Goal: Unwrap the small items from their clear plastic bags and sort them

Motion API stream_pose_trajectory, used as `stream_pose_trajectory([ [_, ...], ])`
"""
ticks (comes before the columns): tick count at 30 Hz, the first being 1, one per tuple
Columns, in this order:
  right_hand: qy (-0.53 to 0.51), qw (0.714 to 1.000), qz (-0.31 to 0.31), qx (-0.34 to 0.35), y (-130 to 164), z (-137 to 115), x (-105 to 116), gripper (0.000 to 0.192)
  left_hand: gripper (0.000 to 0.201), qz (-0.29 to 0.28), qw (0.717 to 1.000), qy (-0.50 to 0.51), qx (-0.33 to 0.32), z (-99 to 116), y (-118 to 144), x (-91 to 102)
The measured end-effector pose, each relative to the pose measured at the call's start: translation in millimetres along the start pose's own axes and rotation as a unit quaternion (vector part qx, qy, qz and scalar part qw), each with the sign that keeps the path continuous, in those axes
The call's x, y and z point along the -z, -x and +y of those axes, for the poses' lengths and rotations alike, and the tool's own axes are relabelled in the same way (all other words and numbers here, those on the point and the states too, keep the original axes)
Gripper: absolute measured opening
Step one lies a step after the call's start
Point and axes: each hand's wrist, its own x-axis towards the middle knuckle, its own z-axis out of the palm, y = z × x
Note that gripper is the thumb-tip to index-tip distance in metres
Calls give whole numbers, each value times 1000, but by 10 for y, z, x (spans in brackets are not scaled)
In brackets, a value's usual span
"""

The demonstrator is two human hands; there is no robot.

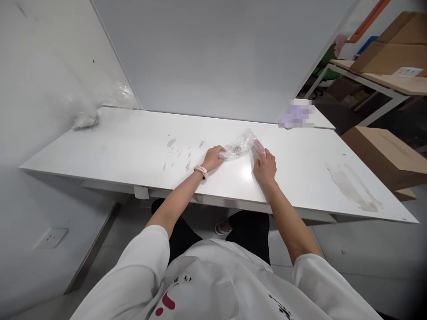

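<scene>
At desk centre, crinkled clear plastic bag (239, 146) with small parts inside lies flat on white desk (133, 142). Your left hand (213, 158) pinches its near end; right hand (265, 166) presses pink-marked end. Keep bag taut, fingers low.

A plastic bag (240, 145) lies mid-table (116, 146), between both hands; crumpled plastic (85, 119) sits far left, cardboard boxes (383, 153) right.

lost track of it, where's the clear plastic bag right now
In the head view the clear plastic bag lies near the middle of the white table, between the left hand and right hand, both touching it.
</scene>
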Motion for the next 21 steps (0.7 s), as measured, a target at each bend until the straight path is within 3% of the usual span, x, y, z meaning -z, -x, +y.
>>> stream_pose_trajectory([
  [5, -10, 993, 114, 27, -138, -210, 18, 47, 38, -5, 990, 139, 9, -131, 105, 170],
  [7, -28, 990, 102, 89, -149, -359, 28, 43, 35, 14, 982, 189, 10, -138, 115, 171],
  [10, -54, 982, 28, 178, -141, -539, 15, 43, 31, 62, 956, 286, 37, -164, 121, 185],
  [15, -93, 973, -32, 208, -116, -543, -34, 29, 38, 256, 873, 387, 147, -335, 103, 358],
  [18, -103, 974, -1, 201, -76, -463, -36, 24, 41, 344, 834, 387, 191, -464, 87, 457],
  [21, -135, 957, 66, 249, 9, -428, -2, 19, 46, 418, 813, 334, 228, -504, 139, 521],
])
